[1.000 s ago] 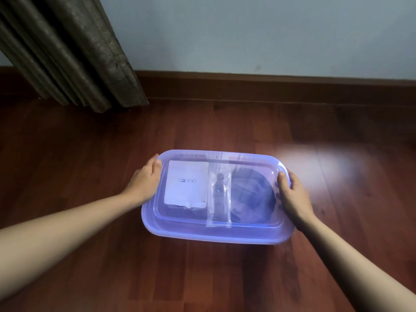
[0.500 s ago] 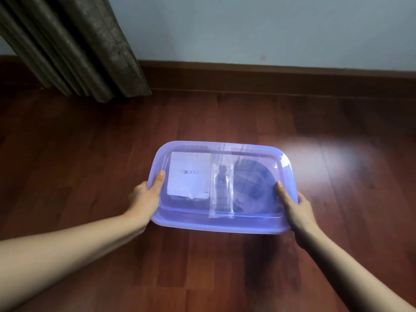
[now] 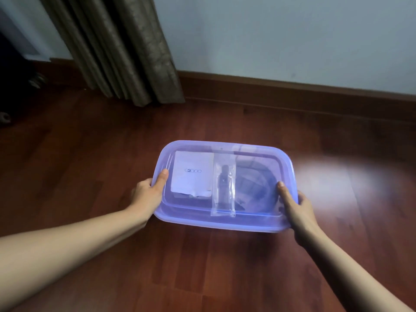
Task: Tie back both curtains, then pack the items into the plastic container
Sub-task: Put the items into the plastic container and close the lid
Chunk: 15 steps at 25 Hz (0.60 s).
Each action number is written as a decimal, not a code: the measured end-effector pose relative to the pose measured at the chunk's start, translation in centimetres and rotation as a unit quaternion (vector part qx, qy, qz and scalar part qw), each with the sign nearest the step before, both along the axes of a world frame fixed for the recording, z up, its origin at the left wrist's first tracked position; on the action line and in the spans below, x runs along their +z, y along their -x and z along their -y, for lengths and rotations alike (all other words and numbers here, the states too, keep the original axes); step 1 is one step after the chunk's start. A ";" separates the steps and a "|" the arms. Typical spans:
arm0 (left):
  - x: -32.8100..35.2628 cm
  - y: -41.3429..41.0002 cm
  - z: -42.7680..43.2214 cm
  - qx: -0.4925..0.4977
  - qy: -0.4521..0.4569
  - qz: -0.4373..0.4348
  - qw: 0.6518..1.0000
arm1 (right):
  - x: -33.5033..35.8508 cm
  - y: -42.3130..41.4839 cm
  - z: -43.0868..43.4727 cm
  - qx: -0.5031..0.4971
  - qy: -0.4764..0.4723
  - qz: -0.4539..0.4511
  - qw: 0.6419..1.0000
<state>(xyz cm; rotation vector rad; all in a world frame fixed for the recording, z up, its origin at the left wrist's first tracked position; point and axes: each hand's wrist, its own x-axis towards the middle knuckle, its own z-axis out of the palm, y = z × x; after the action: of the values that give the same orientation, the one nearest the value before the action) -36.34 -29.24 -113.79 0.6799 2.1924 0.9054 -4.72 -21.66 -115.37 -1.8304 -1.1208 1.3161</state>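
— Holding the plastic container [image 3: 225, 224] by its two short ends, lid [image 3: 258, 149] already on. Left hand [image 3: 146, 194] clamping the left end, thumb lying over the rim onto the lid, fingers going out of sight underneath. Right hand [image 3: 297, 208] clamping the right end the same way, thumb on top.

— Sitting on the wooden floor [image 3: 112, 154], or hanging above it?

— Hard telling from this view. Casting a soft shadow just beneath the near edge, so possibly hovering a little above the boards; not claiming more than that. Lying in front of the body, well apart from the curtain [image 3: 126, 52] hanging at the upper left by the wall.

— Showing anything inside?

— Showing three things through the tinted lid: a white packet [image 3: 191, 174] with printed lettering at the left, a clear sleeve [image 3: 222, 190] with something dark in it in the middle, and a dark rounded item [image 3: 256, 183] at the right, too blurred for naming.

— Judging the step, then?

— Looking like the very end of packing: items in, lid on, both hands closed on the box. Seeing no tie on the visible part of the curtain, so not judging that half.

— Calling for what next?

— Keeping the box level, gripping both ends evenly, then checking the lid by pressing around the rim, or carrying off and setting down flat.
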 end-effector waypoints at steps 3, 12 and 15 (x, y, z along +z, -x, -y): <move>1.2 4.6 1.8 0.059 -0.010 -0.025 0.998 | 0.5 5.9 -1.7 0.054 -0.018 -0.013 0.998; 8.0 21.7 7.6 0.221 -0.015 -0.094 0.971 | 4.9 26.8 -3.6 0.196 -0.020 -0.033 0.980; 10.0 25.8 8.9 0.265 -0.018 -0.082 0.961 | 7.6 32.9 -3.9 0.231 -0.005 -0.039 0.972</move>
<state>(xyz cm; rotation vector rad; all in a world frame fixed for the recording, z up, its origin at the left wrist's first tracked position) -62.17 -38.16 -103.75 0.1783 2.5673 1.1884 -37.58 -17.71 -107.77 -1.5469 -1.5689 1.6165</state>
